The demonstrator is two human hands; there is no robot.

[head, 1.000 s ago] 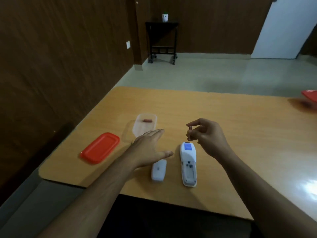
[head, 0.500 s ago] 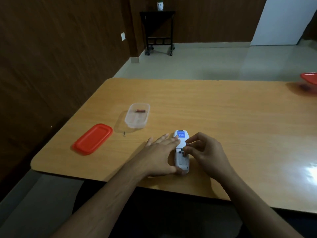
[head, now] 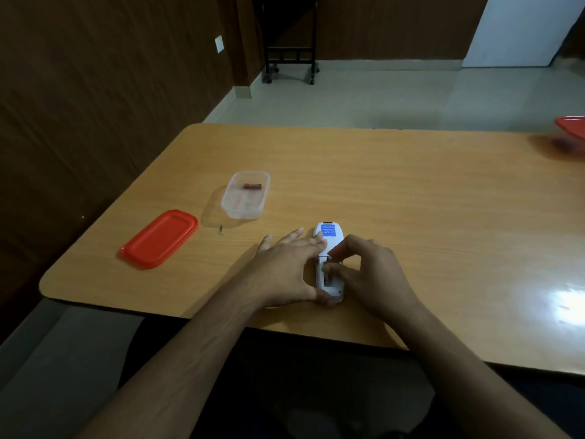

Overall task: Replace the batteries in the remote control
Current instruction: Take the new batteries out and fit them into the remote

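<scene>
The white remote control [head: 329, 232] lies face down near the table's front edge, its blue label at the far end and its battery compartment open. My left hand [head: 285, 274] lies against its left side, fingers spread over the edge and thumb at its near end, steadying it. My right hand [head: 373, 277] pinches a small reddish battery [head: 327, 276] down in the compartment; my fingers hide most of it. A second red battery [head: 252, 186] lies in a clear plastic box [head: 235, 209] to the far left. The compartment cover is out of sight.
A red lid [head: 160, 237] lies left of the clear box, with a tiny dark speck [head: 220, 229] between them. Another red-lidded box [head: 573, 129] sits at the wooden table's [head: 411, 191] far right edge. A dark wall runs along the left.
My right hand brought the battery down from above the remote into the compartment. My left hand moved right onto the remote's side, covering the spot where the white cover lay.
</scene>
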